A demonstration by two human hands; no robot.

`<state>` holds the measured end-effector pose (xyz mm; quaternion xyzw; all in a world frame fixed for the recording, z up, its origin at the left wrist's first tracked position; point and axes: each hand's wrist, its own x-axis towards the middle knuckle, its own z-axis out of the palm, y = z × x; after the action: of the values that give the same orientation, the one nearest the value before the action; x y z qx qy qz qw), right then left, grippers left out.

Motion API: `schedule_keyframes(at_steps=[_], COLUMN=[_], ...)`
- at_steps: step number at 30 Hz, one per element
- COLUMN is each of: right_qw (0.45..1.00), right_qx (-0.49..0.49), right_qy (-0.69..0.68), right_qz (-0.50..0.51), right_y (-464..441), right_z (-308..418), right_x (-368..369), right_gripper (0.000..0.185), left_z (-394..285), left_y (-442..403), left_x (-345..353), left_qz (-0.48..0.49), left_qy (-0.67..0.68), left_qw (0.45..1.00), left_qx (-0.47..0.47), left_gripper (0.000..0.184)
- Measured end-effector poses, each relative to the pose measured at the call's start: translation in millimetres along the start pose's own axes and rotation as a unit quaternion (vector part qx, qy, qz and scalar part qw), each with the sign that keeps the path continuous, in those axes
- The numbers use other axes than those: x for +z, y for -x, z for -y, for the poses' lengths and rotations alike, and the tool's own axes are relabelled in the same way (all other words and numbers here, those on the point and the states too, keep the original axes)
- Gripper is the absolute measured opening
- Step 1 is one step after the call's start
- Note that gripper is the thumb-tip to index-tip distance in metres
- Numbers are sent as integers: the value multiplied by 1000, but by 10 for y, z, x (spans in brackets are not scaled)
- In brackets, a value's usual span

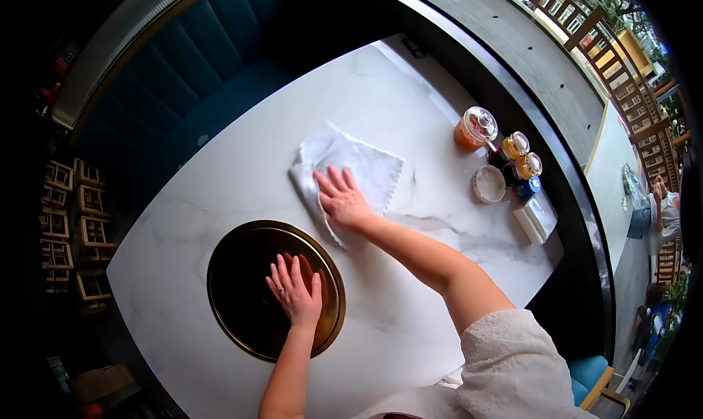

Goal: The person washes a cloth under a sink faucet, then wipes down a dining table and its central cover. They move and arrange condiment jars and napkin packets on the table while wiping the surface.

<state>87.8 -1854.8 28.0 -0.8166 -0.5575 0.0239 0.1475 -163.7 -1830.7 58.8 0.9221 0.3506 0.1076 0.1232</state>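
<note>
A pale, white-grey cloth [373, 171] lies spread on the white marbled table [183, 192]. My right hand [343, 199] rests flat on its lower part, fingers apart, pressing it to the surface. My left hand [296, 293] is laid over a round dark lid with a gold rim [242, 302], set in the table. Its fingers are spread, and a ring shows on one of them. Nothing is gripped in the left hand.
Along the table's right side stand a clear-lidded jar of red contents [474, 130], two smaller condiment jars [516, 145], a small white bowl [488, 184] and a white napkin pack [537, 218]. A teal bench [183, 75] borders the far left; a person [666, 214] is outside at right.
</note>
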Motion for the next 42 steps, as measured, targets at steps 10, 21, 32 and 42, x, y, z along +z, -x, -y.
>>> schedule_keyframes(at_steps=[10, 21, 32, 42], right_qw=[967, 965, 922, 946], right_qx=[225, 172, 229, 293], right_qy=[67, 177, 152, 133], right_qz=[-95, -84, 272, -37], right_y=[-1694, -2430, -974, -2005], right_z=[-1549, -2872, -1628, -2789], right_x=[-84, -277, -1214, -463], right_gripper=[53, 55, 51, 73], left_z=[-765, -768, -750, -751], left_y=[-506, -533, -530, -527], left_x=[332, 328, 337, 341], left_qz=[126, 166, 119, 134], left_qy=[-98, -123, -87, -106], left_qw=[987, 978, 989, 985], left_qx=[-23, -20, -23, -23], left_gripper=[88, 91, 88, 88])
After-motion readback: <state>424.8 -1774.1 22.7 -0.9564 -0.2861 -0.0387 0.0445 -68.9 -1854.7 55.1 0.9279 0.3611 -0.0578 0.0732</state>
